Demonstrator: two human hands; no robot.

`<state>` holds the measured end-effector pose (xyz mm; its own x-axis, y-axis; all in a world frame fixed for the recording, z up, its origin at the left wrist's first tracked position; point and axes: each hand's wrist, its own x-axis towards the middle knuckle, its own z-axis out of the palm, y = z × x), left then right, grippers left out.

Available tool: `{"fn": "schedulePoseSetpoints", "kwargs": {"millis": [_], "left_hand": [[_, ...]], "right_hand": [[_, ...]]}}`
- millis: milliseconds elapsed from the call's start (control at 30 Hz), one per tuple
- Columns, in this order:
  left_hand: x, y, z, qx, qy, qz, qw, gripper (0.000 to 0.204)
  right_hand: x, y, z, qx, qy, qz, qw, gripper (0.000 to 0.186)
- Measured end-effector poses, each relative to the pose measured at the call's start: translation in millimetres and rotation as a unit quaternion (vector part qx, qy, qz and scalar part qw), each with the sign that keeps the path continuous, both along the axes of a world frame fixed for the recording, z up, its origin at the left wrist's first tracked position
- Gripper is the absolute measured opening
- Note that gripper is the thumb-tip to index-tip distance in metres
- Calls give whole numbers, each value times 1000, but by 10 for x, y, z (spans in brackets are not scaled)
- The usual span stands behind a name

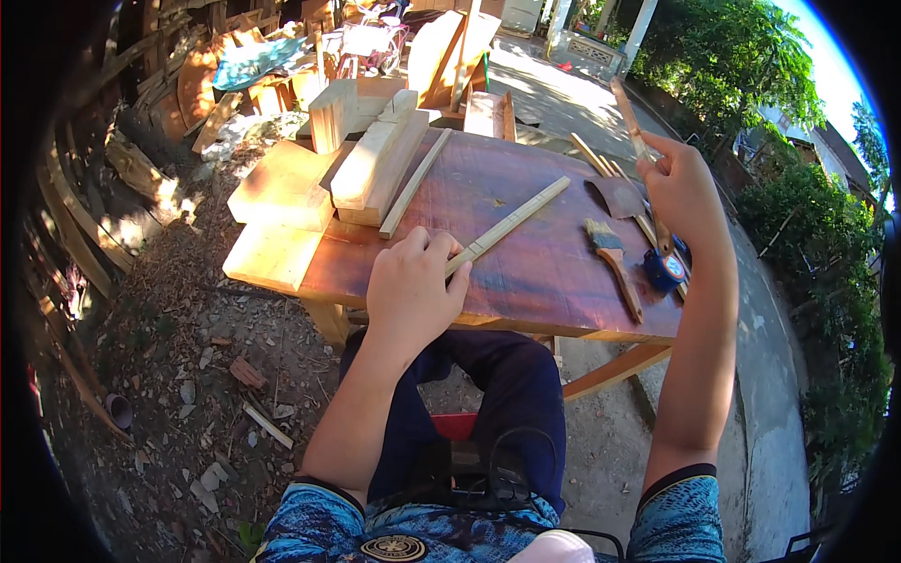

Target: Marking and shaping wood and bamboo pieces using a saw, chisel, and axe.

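My left hand (413, 286) is closed around the near end of a thin wooden strip (516, 220) with dark marks across it. The strip slants away to the right over the brown wooden table (469, 300). Raised above the table's right side, my right hand (680, 188) grips a slim wooden stick (627, 117) that points up and away. Below that hand lie a wide-bladed scraper (615, 197), a paintbrush (619, 272) with a wooden handle, and a blue tape measure (664, 270). Several thin sticks (591, 152) lie beside them, partly hidden by my right hand and forearm.
Thick wooden blocks (375, 155) and a loose strip (415, 183) sit on the table's left side. Stony ground (225, 375) lies to the left, with scrap wood (216, 84) farther back. A concrete path (760, 375) and bushes (788, 197) are to the right.
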<state>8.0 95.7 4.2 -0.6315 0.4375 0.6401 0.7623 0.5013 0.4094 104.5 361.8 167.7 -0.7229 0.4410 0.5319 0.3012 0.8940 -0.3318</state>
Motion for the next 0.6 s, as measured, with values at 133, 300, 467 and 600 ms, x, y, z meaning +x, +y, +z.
{"fn": "schedulePoseSetpoints", "kwargs": {"millis": [133, 300, 467, 600], "left_hand": [[-1, -9, -22, -3, 4, 0, 1000, 15], [-15, -15, -54, 12, 11, 2, 1000, 16], [-19, -8, -47, 22, 25, -6, 999, 17], [-6, -15, -25, 14, 14, -9, 1000, 18]], "right_hand": [[202, -475, -227, 9, -62, 124, 990, 47], [457, -862, -651, 5, -129, 266, 955, 53], [505, -830, -893, -21, -117, 320, 940, 56], [462, -762, -935, -20, -151, 336, 929, 49]]}}
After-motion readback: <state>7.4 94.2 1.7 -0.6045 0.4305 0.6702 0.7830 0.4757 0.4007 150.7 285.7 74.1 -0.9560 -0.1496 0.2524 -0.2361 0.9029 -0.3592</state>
